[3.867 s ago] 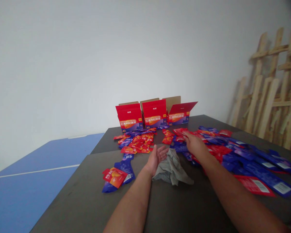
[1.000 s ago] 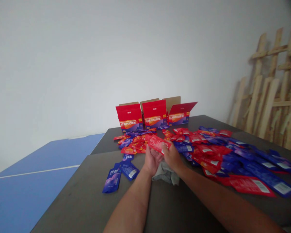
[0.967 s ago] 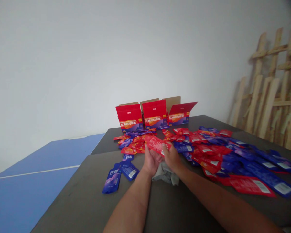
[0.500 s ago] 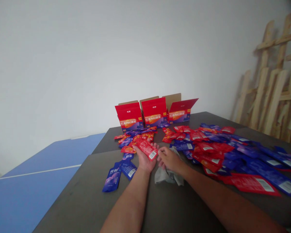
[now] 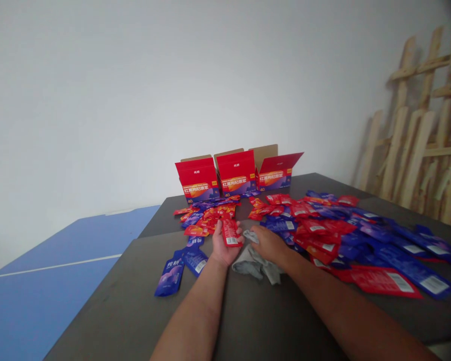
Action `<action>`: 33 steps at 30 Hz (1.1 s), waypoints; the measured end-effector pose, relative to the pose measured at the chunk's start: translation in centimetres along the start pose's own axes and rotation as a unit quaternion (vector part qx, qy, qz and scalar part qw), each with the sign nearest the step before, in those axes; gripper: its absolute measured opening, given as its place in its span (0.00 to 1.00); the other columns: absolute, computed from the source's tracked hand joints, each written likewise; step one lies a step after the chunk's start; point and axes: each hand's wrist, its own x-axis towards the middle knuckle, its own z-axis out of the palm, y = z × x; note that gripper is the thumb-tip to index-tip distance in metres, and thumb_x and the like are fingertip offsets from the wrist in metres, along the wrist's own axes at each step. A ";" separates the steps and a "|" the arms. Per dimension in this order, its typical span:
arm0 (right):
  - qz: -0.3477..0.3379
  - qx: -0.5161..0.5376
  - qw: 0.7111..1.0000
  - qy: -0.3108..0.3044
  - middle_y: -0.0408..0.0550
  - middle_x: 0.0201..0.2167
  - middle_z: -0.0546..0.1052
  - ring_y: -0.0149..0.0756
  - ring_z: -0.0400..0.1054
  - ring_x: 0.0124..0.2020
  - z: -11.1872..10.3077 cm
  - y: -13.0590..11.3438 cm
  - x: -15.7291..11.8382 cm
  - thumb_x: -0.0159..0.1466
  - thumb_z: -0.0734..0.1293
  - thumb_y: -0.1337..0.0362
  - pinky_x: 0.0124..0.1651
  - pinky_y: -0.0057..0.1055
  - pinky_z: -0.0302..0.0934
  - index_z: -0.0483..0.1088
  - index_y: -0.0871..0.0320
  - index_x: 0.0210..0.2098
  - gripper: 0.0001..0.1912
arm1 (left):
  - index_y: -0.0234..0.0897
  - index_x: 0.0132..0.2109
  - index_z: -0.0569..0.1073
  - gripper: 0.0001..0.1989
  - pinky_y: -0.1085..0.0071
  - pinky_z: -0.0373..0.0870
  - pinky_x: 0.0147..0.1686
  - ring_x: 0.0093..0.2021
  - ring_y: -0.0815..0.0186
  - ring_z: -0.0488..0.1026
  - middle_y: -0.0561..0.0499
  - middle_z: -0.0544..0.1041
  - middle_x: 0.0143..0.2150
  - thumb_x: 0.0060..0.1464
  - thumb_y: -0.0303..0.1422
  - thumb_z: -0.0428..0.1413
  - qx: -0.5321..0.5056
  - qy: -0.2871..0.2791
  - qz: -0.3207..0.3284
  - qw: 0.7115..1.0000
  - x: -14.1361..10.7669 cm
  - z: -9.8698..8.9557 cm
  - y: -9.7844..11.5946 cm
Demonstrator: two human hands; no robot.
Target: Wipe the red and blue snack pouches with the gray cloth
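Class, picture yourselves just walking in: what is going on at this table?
A person's left hand holds a red pouch on its palm. The right hand grips a grey cloth. Two blue pouches lie to the left, and a big mixed pile of red and blue pouches spreads to the right. Three open boxes stand behind.

Single head-worn view from above the forearms, facing forward and down across the dark table (image 5: 135, 296).
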 end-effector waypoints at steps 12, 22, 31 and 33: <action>-0.204 0.005 0.978 0.037 0.51 0.40 0.74 0.40 0.67 0.42 0.0 -1.4 -0.7 0.63 0.63 0.60 0.45 0.35 0.62 0.73 0.55 0.44 0.12 | 0.32 0.54 0.69 0.24 0.63 0.69 0.45 0.42 0.60 0.75 0.41 0.76 0.45 0.58 0.44 0.49 0.018 0.002 -0.063 0.998 -0.1 0.1 0.0; -0.031 -0.007 0.991 0.127 0.51 0.37 0.73 0.38 0.67 0.39 -0.2 0.1 0.6 0.65 0.59 0.62 0.44 0.33 0.61 0.71 0.58 0.43 0.12 | 0.30 0.50 0.72 0.18 0.59 0.65 0.50 0.44 0.55 0.75 0.41 0.78 0.42 0.57 0.37 0.50 0.092 -0.043 -0.161 0.982 -0.9 1.1 -1.4; 0.076 0.047 0.970 0.226 0.54 0.41 0.70 0.42 0.65 0.44 -0.5 1.5 1.2 0.64 0.59 0.60 0.49 0.38 0.61 0.70 0.59 0.43 0.14 | 0.28 0.49 0.72 0.18 0.59 0.65 0.49 0.43 0.55 0.76 0.39 0.78 0.39 0.51 0.26 0.50 0.090 -0.043 -0.180 0.979 -0.8 0.1 -1.0; 0.041 0.079 0.964 0.250 0.54 0.43 0.71 0.42 0.65 0.47 -0.9 1.4 1.2 0.64 0.59 0.61 0.52 0.39 0.60 0.70 0.59 0.44 0.13 | 0.28 0.50 0.71 0.18 0.59 0.66 0.49 0.42 0.56 0.76 0.40 0.78 0.40 0.52 0.28 0.50 0.076 -0.043 -0.147 0.985 -0.5 0.1 -0.8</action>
